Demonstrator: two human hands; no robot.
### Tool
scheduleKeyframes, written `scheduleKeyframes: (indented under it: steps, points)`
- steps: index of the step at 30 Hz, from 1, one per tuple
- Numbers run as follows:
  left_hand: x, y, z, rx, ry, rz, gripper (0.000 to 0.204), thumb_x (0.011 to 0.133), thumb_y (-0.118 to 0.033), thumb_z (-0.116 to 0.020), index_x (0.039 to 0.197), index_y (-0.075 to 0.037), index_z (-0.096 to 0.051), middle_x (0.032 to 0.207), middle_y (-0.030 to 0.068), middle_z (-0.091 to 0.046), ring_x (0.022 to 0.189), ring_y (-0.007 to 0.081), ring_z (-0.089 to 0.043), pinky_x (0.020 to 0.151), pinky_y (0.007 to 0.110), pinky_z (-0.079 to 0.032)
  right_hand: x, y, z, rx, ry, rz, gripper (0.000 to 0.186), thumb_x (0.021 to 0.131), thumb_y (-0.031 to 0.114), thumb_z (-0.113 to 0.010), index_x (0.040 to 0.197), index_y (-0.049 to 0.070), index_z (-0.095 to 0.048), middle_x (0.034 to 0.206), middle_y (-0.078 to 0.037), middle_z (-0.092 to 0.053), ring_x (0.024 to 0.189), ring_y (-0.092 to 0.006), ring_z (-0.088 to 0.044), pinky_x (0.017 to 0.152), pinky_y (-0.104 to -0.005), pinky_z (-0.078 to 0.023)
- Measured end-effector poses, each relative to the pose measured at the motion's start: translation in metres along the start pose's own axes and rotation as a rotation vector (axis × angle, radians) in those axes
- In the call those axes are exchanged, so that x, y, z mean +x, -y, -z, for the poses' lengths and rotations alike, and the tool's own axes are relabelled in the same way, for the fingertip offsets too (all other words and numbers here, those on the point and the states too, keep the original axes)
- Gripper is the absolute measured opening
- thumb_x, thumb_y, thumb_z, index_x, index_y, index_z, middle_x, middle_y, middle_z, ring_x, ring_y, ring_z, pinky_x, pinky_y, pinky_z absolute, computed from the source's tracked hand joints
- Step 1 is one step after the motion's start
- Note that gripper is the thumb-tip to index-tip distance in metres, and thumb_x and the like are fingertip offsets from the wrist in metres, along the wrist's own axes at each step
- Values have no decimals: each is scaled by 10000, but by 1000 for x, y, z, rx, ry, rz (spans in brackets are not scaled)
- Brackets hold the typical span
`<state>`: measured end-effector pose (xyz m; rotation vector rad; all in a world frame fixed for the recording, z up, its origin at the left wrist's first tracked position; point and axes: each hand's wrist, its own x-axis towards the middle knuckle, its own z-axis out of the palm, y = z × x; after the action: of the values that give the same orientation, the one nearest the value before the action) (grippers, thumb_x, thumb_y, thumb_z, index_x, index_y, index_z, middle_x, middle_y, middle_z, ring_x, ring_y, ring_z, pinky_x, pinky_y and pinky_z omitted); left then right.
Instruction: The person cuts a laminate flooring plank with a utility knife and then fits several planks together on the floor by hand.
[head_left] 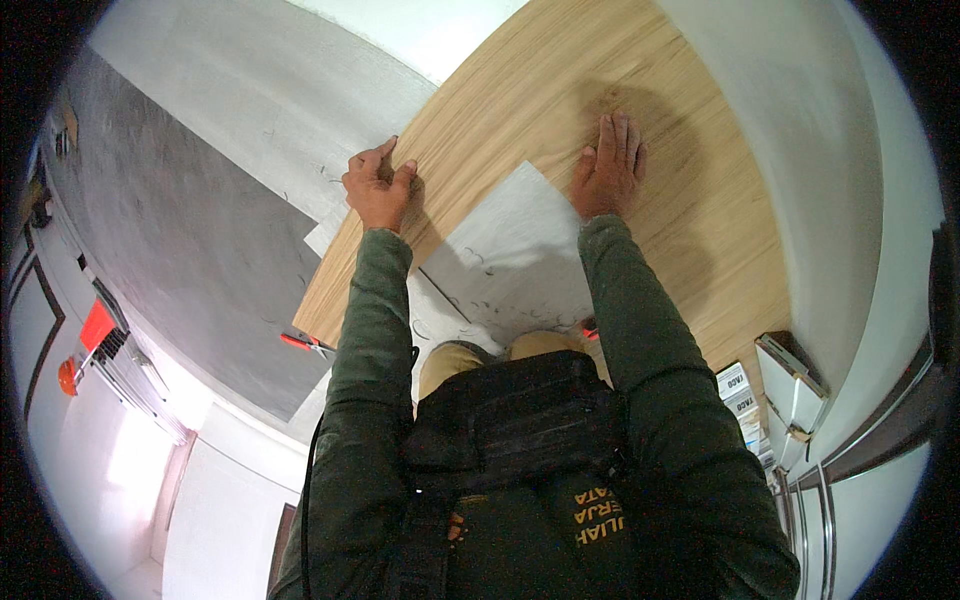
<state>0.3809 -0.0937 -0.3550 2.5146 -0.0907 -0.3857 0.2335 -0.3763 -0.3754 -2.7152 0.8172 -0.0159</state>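
Observation:
A large panel (700, 200) with light wood grain spreads in front of me, with a rectangular notch on its near side. Its narrow left strip runs down beside my left arm. My left hand (380, 188) is at that strip's outer edge, thumb on the top face and bent fingers over the edge. Flat on the panel, right of the notch's corner, lies my right hand (608, 172), its fingers stretched out and holding nothing. Inside the notch a whitish surface (510, 250) with dark curved marks shows. My knees show at its near end.
A red-tipped tool (300, 343) sits at the strip's near left end; another red piece (590, 327) is partly hidden by my right sleeve. A dark grey surface (190, 230) extends left. Small printed boxes (738, 395) stand at the lower right beside a curved pale wall (830, 150).

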Motion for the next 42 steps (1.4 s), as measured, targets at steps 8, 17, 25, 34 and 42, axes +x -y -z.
scheduleKeyframes:
  steps: [8,17,25,34,42]
  points:
    - [-4,-4,-1,74,-41,-52,475,699,-284,-807,1161,-218,-716,1063,60,-584,1023,288,-494,948,441,-414,0,-4,1,-59,43,-10,557,965,287,-409,1482,88,-352,1560,-121,-327,1448,-350,-265,1180,-525,-170]
    - [-10,-9,-5,164,-57,-78,585,674,-383,-821,1209,-212,-661,1120,68,-537,1074,316,-475,958,503,-378,-4,-5,-2,3,46,-22,562,961,290,-419,1486,107,-339,1583,-96,-286,1452,-342,-259,1180,-526,-173]
    - [-15,-14,-19,221,-131,-53,592,683,-349,-813,1223,-198,-624,1137,122,-517,1083,352,-459,951,511,-361,-2,-12,-2,18,-24,10,562,947,280,-447,1467,85,-363,1568,-103,-310,1442,-337,-279,1179,-522,-171]
    - [-19,-15,-27,108,-188,-43,573,687,-388,-770,1152,-90,-618,1170,198,-495,1147,378,-427,1022,569,-266,-3,-13,-14,-51,-70,44,586,954,293,-436,1481,46,-366,1517,-172,-386,1423,-371,-310,1170,-541,-162]
    - [-23,-24,-26,99,-316,35,565,681,-451,-781,1119,-125,-637,1123,161,-504,1117,384,-420,986,541,-291,1,-4,-14,-19,-211,203,527,997,330,-358,1457,77,-408,1521,-149,-390,1413,-365,-328,1146,-547,-208]
